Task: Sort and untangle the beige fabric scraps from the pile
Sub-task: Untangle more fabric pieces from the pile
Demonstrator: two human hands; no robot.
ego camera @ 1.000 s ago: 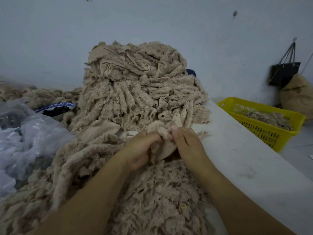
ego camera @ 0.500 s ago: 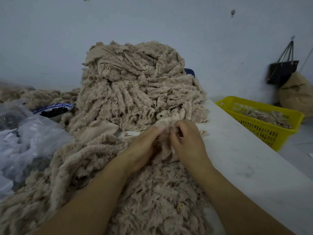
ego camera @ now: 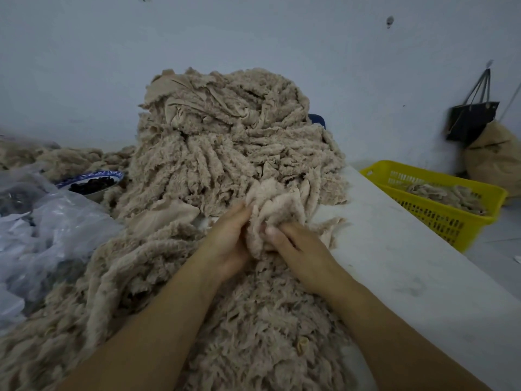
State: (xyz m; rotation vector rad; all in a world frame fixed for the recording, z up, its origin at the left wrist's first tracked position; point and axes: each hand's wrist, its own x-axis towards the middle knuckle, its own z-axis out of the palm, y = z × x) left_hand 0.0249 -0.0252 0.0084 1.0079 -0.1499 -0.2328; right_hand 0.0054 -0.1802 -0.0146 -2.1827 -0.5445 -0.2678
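Near edge: a loose heap (ego camera: 248,342) of beige scraps lies on the table (ego camera: 400,266) under both forearms; a sweeping arm could push some off.
Hands: left hand (ego camera: 231,241) and right hand (ego camera: 301,249) are close together, both gripping one clump (ego camera: 277,204).
Clump: raised just before the pile (ego camera: 225,136); a hard tug may tighten the knots or tear the strips.
Pile: steep, right behind; yanking could bring it sliding down.
Basket (ego camera: 439,221): well apart at right; a careless toss could miss.

A plain pale wall (ego camera: 84,66) backs the white table (ego camera: 408,263), with dim light and perhaps grey floor (ego camera: 496,249) rightward.
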